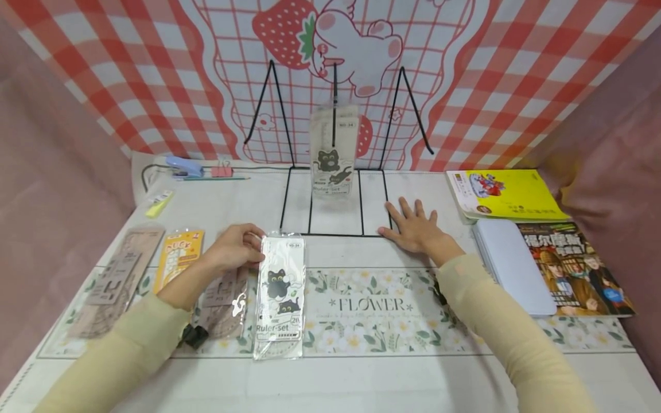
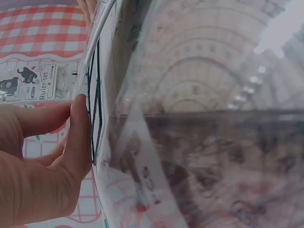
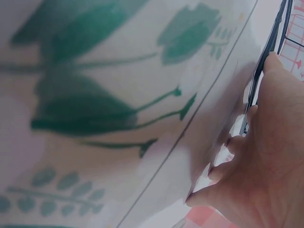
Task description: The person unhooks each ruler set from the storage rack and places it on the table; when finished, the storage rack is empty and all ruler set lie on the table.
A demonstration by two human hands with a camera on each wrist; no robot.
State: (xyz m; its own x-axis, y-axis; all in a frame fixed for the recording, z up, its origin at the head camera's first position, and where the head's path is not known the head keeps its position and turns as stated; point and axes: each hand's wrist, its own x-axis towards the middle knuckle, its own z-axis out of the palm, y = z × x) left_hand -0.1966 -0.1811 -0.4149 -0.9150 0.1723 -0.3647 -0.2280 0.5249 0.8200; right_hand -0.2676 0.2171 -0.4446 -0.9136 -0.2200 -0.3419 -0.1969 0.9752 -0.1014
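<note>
My left hand (image 1: 234,248) pinches the upper left edge of a clear-wrapped ruler set (image 1: 281,292) with black cats on its card. In the left wrist view the thumb and fingertips (image 2: 80,107) meet at the wrapper's edge. My right hand (image 1: 415,230) lies on the white table with its fingers spread, thumb and index finger at the front right corner of a black wire rack (image 1: 335,234). Another cat ruler set (image 1: 333,155) hangs from the rack's middle hook.
To the left lie a pinkish ruler set (image 1: 113,281), an orange duck pack (image 1: 178,252) and another pinkish set (image 1: 224,304). Behind them are a blue stapler (image 1: 185,166) and a pink binder clip (image 1: 222,171). A pale blue case (image 1: 511,267) and two books, one yellow (image 1: 508,195), stand right.
</note>
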